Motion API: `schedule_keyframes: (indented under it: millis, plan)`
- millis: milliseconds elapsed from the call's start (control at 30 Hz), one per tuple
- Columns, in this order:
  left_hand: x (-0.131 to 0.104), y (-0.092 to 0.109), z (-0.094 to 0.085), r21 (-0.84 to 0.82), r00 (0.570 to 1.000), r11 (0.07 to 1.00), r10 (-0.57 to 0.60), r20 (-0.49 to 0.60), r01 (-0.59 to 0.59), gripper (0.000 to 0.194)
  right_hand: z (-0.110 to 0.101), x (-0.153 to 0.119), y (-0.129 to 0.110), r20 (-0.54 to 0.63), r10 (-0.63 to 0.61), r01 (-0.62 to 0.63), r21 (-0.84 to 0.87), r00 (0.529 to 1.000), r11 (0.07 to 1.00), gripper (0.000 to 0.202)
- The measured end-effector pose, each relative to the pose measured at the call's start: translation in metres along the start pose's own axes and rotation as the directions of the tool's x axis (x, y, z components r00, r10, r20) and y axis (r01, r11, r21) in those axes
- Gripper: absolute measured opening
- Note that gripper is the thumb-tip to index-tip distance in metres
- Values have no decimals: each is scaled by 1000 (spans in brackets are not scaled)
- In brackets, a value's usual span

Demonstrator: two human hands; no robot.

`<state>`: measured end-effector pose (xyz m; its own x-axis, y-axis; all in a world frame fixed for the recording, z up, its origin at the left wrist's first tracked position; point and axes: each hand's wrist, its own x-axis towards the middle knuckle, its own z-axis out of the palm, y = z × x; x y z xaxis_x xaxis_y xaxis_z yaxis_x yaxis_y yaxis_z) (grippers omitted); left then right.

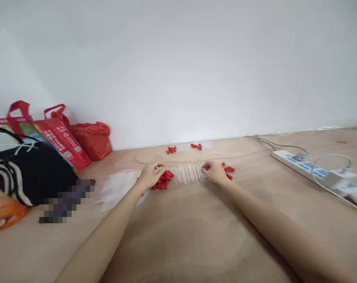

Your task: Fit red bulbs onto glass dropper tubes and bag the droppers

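Note:
My left hand (151,175) is over the left side of a heap of small red pieces (163,181), its fingers bent together; whatever is in them is hidden. Beside the heap, many thin whitish sticks (187,174) lie side by side in a row. At the right end of that row, my right hand (216,172) has its thumb and finger pinched, touching the sticks; what exactly they hold is too small to make out. More red pieces (229,169), longer in shape, lie just right of my right hand, partly covered by it.
Two small red clusters (171,149) (196,146) lie near the wall, one on a clear sheet. Flat plastic bags (116,188) lie left of my left hand. Red shopping bags (63,137) and a black bag (45,169) stand at left. A corded power strip (302,165) lies at right.

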<state>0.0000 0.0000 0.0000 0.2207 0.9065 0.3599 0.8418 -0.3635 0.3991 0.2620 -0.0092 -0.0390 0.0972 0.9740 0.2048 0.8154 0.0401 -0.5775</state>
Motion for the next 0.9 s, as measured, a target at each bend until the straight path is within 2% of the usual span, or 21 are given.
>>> schedule_keyframes:
  millis: [233, 400, 500, 600, 700, 800, 900]
  plan:
    - [0, 1, 14, -36, 997, 998, 58, 58, -56, 15, 4, 2, -5, -17, 75, -77, -96, 997, 992, 20]
    - [0, -3, 13, -42, 996, 997, 69, 52, -67, 10, 6, 1, -5, -23, 86, -88, -135, 996, 987, 22]
    - [1, 0, 7, -28, 995, 995, 97, 5, -97, 10, 7, 0, -6, -20, 97, -99, -149, 995, 984, 22]
    - [0, 8, 5, -41, 990, 993, 105, -95, -109, 10, 7, 0, -8, -24, 101, -104, -188, 995, 977, 20]
    - [-11, 22, 10, -157, 983, 977, 121, -135, -142, 11, 7, -1, -10, -26, 103, -106, -246, 994, 963, 20]
    - [-33, 35, 21, -260, 977, 942, 194, -90, -211, 9, 8, -1, -13, -19, 93, -94, -320, 995, 943, 23]
    - [-56, 42, 31, -301, 960, 920, 278, 44, -253, 10, 10, -1, -14, 7, 71, -63, -396, 997, 916, 25]
